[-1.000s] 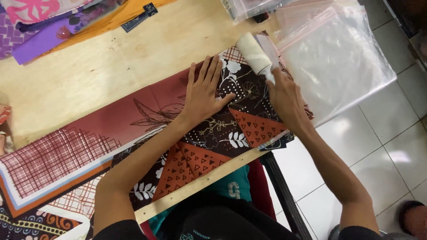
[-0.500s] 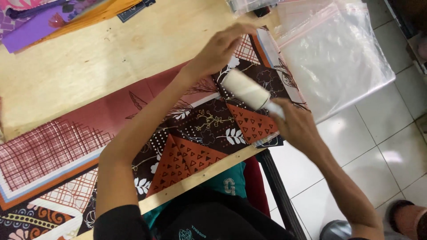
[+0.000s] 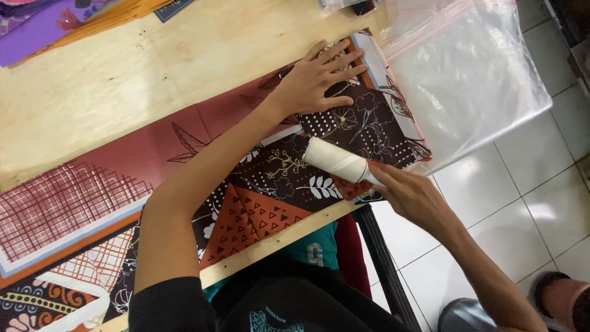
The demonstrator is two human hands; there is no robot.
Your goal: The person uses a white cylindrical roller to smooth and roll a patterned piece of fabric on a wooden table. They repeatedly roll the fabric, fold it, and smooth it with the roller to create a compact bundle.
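**Lint roller on patterned cloth, one hand pinning it flat**

The left hand (image 3: 322, 77) lies spread on the dark brown patterned cloth (image 3: 362, 126), fingers open and fanned, palm pressing the fabric to the wooden table (image 3: 123, 86). The right hand (image 3: 415, 197) has its fingers closed around the handle of the white lint roller (image 3: 335, 161), whose drum lies on the cloth near the table's front edge, just below the pinning hand. The roller looks light and stiff, and its drum likely sticky, so the handle end is the sensible place to hold. The cloth looks thin, soft and apt to slide or bunch, which a flat palm counters better than a pinch. A clear plastic bag (image 3: 473, 80) lies at the table's right end, partly overhanging the tiled floor (image 3: 522, 209).
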